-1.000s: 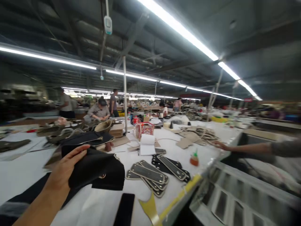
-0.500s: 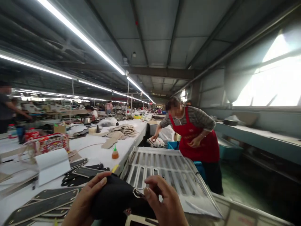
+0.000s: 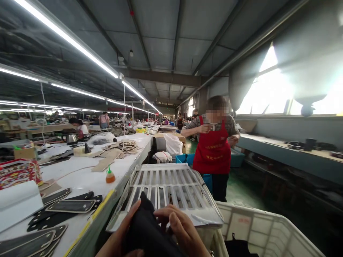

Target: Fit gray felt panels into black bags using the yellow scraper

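A soft black piece (image 3: 146, 228), perhaps part of a bag, is held up in front of me, its narrow top pointing away. My left hand (image 3: 119, 232) grips its left side, thumb low and fingers behind. My right hand (image 3: 180, 226) is closed at its right edge with bent fingers; what lies under the fingertips is hidden. Just beyond my hands lies a pale slatted rack (image 3: 174, 175). On the table to the left are stacked black panels (image 3: 71, 205) with light edging and metal eyelets.
The long white table (image 3: 88, 178) runs along the left, with a glue bottle (image 3: 109, 176) and tan pieces (image 3: 112, 153) on it. A co-worker in a red apron (image 3: 213, 150) stands beyond the rack. A white bin (image 3: 270, 228) at lower right has black material inside.
My view has swung right, bringing the white bin into sight. The black piece is now tilted upright and its metal ring no longer shows. The co-worker has straightened up from bending.
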A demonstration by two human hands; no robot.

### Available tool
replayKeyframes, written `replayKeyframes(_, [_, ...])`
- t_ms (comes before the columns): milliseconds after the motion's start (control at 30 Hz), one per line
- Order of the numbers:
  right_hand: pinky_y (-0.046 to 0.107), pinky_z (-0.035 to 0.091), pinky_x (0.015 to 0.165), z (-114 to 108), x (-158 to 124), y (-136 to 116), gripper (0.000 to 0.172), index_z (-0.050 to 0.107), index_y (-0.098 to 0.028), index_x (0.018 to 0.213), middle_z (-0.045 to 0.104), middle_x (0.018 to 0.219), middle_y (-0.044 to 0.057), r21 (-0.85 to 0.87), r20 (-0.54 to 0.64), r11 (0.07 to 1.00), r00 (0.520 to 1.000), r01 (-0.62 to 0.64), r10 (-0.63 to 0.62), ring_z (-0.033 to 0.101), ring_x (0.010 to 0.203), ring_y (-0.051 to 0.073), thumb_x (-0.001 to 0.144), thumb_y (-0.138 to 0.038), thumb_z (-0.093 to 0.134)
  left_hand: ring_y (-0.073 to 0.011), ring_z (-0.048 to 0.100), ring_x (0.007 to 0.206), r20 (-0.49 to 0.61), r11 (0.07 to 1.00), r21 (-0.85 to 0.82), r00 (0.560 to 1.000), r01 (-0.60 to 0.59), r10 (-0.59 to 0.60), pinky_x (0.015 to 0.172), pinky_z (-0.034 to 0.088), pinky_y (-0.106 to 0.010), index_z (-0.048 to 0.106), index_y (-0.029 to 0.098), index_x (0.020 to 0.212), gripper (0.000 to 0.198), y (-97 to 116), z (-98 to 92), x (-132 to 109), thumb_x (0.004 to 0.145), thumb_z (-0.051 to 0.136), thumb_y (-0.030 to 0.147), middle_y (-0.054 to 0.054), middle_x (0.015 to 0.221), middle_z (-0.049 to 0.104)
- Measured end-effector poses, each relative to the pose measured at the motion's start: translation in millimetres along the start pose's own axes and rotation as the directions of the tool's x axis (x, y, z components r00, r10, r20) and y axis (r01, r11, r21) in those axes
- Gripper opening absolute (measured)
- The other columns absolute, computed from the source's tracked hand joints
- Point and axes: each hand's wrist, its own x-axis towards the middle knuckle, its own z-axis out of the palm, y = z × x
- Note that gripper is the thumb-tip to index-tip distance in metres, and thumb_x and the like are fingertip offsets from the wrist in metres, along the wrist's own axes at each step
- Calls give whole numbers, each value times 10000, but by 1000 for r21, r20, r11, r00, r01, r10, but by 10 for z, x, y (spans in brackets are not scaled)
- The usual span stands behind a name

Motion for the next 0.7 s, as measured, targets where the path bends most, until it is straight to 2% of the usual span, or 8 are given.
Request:
replayKeyframes(100, [295, 454, 760, -60, -117, 126, 480, 652, -215, 1001, 597, 906, 61, 162, -47, 981, 993, -103, 112, 557, 854, 181, 882, -544, 324, -352, 471, 1172, -49, 988, -137, 995, 78, -85, 867, 497, -439, 359, 319, 1353, 808, -80, 28, 118, 644, 746, 331, -57, 1271, 538])
replayKeyframes(200, [300, 478, 752, -100, -298, 319, 424, 605, -219, 1096, 597, 1005, 71, 285, -19, 935, 974, -210, 224, 558, 908, 187, 898, -490, 345, -275, 642, 917, -162, 984, -152, 980, 89, -114, 687, 564, -336, 263, 358, 1379, 835, -176, -120, 367, 687, 724, 283, -47, 1151, 611])
replayKeyframes(300, [302, 494, 742, -87, -524, 469, 364, 557, -215, 1172, 584, 1092, 80, 281, 99, 901, 943, -332, 317, 559, 956, 201, 872, -398, 465, -198, 673, 678, -234, 982, -148, 961, 116, -148, 549, 555, -261, 278, 341, 1377, 789, -266, -310, 566, 717, 699, 241, -28, 934, 668])
replayKeyframes(400, [299, 495, 744, -50, -707, 443, 359, 565, -197, 1171, 602, 1070, 79, 234, 224, 881, 904, -412, 364, 574, 936, 200, 846, -340, 510, -149, 643, 530, -299, 972, -176, 933, 153, -201, 476, 539, -243, 319, 333, 1361, 726, -315, -409, 623, 739, 673, 212, -13, 854, 666])
replayKeyframes(533, [280, 486, 737, -9, -780, 237, 396, 538, -205, 1203, 625, 1004, 52, 294, 336, 839, 871, -458, 357, 601, 849, 161, 814, -205, 464, -173, 665, 605, -346, 968, -221, 919, 115, -188, 514, 559, -286, 357, 355, 1333, 696, -377, -442, 594, 736, 675, 191, -36, 968, 655])
replayKeyframes(633, [248, 474, 720, 29, -748, 173, 544, 517, -223, 1216, 641, 925, 15, 234, 371, 844, 847, -483, 382, 607, 807, 141, 691, -83, 493, -180, 673, 662, -361, 956, -271, 909, 113, -210, 546, 565, -287, 372, 344, 1325, 694, -462, -482, 589, 726, 689, 196, -57, 1068, 627])
replayKeyframes(700, [228, 470, 679, 66, -712, 190, 519, 549, -213, 1174, 642, 884, 6, 177, 361, 863, 847, -473, 390, 605, 752, 130, 673, -81, 507, -175, 675, 693, -362, 943, -304, 899, 138, -248, 570, 563, -270, 381, 334, 1321, 700, -514, -514, 601, 715, 699, 186, -60, 1118, 609])
